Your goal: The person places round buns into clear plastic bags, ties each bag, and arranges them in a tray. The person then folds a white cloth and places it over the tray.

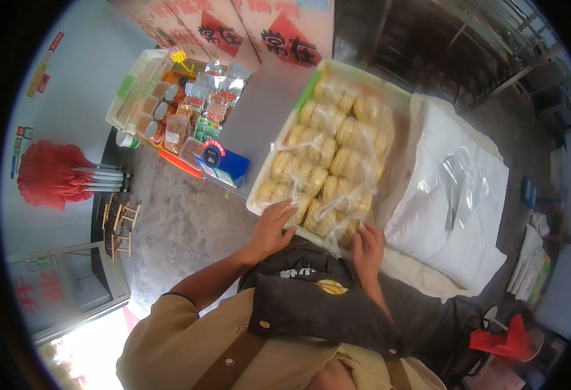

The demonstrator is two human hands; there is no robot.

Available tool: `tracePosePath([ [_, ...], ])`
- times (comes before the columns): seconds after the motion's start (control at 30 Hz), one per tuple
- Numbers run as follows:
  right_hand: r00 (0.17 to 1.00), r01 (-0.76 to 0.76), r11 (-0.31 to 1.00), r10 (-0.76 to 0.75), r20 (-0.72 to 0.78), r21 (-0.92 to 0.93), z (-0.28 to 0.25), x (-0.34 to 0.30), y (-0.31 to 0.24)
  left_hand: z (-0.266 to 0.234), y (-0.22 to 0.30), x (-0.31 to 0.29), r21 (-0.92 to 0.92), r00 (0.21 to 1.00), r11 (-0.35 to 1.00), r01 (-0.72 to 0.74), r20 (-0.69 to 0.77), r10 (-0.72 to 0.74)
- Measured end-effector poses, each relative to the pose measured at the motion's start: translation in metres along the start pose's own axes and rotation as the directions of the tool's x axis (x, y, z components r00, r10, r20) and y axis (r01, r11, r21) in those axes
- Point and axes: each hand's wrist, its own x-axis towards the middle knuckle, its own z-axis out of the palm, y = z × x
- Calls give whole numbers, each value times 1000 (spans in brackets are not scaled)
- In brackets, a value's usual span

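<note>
Round, pale-yellow flatbreads point(312, 144) in clear plastic bags stand in rows inside a shallow cream tray point(254, 203) in front of me. At the tray's near left corner, my left hand point(275, 227) lies with its fingers stretched over the edge of the nearest bags. My right hand point(367, 249) is by the near right end, fingers apart, beside a clear plastic bag point(342, 229) of flatbreads. Loose plastic from this bag hangs over the tray's near edge between my hands. Whether my right fingertips touch the plastic is hard to tell.
A white cloth-covered bundle point(422, 214) with tongs point(452, 195) in clear plastic adjoins the tray. To the left are a basket point(136, 97) of jars and packets and a blue box point(232, 170). Folding stools point(121, 224) and red umbrellas point(54, 175) stand by the wall.
</note>
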Motion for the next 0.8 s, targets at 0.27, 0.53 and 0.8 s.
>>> tracePosePath([
  [0.27,995,-33,985,17,-97,-169,25,59,21,48,48,44,-50,989,996,80,-117,-86],
  [0.53,955,-238,899,147,-258,-367,66,116,32,73,42,76,-51,959,959,279,69,-276],
  [0.8,981,-192,960,187,44,205,37,97,31,88,43,101,-782,969,600,170,20,-248],
])
